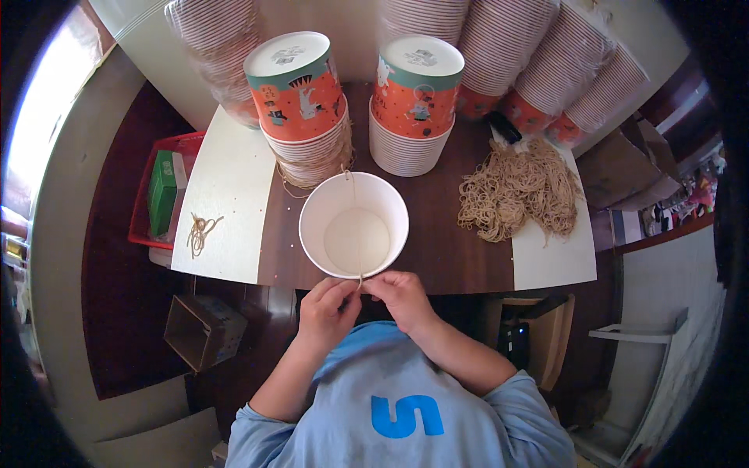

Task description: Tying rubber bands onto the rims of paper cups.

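A white paper bucket point(316, 222) stands mouth up near the table's front edge, with nothing lying inside it. At its near rim a tan cord point(360, 279) comes over the edge. My left hand point(326, 308) pinches this cord just outside the rim. From the other side my right hand point(402, 298) has its fingertips closed on the same cord, touching the bucket. Another loop of cord point(349, 181) hangs through the far rim. The exact turns of cord between my fingertips are partly hidden.
Two upside-down stacks of orange-and-green printed buckets point(300, 101) point(417, 101) stand behind, the left one draped with cords. A heap of tan cords point(515, 191) lies right; a few loose cords point(200, 232) lie left. Wrapped bucket stacks point(511, 35) line the back. A red crate point(140, 207) sits left.
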Available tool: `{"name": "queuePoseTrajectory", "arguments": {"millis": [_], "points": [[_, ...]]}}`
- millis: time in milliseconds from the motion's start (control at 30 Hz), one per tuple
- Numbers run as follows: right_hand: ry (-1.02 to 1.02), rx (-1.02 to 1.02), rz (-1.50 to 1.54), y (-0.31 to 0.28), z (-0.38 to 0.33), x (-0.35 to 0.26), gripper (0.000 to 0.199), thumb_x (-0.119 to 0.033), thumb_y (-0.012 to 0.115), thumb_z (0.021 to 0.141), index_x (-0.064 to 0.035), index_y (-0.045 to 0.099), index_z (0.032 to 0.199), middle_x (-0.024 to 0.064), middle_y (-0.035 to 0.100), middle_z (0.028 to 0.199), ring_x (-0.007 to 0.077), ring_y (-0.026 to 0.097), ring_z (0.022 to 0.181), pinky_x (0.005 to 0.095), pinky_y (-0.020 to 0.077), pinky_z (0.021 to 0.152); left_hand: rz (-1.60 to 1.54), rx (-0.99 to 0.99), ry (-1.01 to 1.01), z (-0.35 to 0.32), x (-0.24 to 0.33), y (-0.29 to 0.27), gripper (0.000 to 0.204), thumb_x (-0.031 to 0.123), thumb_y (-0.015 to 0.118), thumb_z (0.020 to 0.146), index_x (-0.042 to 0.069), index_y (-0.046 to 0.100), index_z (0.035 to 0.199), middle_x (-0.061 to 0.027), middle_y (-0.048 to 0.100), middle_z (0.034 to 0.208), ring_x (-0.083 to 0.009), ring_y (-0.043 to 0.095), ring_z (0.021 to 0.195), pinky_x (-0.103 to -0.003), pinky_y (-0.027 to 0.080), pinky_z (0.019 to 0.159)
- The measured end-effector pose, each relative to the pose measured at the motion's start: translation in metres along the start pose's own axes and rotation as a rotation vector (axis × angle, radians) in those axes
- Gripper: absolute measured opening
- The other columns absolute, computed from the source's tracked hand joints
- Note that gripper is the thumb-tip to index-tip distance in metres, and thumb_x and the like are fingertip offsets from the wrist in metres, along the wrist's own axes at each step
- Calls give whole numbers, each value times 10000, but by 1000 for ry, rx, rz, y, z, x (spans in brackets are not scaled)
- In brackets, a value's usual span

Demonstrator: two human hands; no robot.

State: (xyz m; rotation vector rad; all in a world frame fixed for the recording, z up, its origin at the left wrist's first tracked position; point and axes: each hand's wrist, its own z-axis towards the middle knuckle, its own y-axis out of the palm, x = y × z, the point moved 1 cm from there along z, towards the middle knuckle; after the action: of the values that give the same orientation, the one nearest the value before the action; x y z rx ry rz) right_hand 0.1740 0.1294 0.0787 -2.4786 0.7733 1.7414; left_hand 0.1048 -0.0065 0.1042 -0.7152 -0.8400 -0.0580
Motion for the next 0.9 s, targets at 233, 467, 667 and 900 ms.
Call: {"name": "queuePoseTrajectory", "arguments": {"millis": [233, 467, 667, 900], "points": [[25, 44, 170, 5, 2, 4, 211, -224, 615, 843, -45, 686, 928, 1, 660, 834, 73, 559, 738, 234, 433, 644, -113, 10, -177, -1, 0, 0, 144, 3, 665, 748, 19, 644, 890, -103, 635, 789, -194, 639, 679, -276, 507, 604], [193, -50, 426, 2, 9, 17, 185, -169, 592, 846, -73, 663, 988, 3, 650, 861, 82, 533, 732, 241, 407, 655, -269, 62, -336, -7, -6, 9, 94, 21, 649, 779, 12, 647, 872, -78, 640, 750, -123, 613, 648, -252, 494, 603], [130, -36, 405, -4, 14, 20, 190, -144, 590, 826, -67, 658, 986, 1, 647, 861, 74, 509, 713, 227, 394, 644, -230, 139, -356, -14, -20, 9, 79, 44, 659, 788, 0, 630, 846, -78, 639, 722, -112, 611, 650, -247, 491, 600], [-176, 121, -21, -1, 11, 10, 154, -153, 591, 836, -23, 636, 905, 12, 613, 780, 127, 562, 693, 295, 465, 662, -643, 58, -631, -8, -12, 7, 87, 40, 598, 863, -44, 621, 875, -80, 646, 781, -131, 623, 693, -250, 516, 646]]}}
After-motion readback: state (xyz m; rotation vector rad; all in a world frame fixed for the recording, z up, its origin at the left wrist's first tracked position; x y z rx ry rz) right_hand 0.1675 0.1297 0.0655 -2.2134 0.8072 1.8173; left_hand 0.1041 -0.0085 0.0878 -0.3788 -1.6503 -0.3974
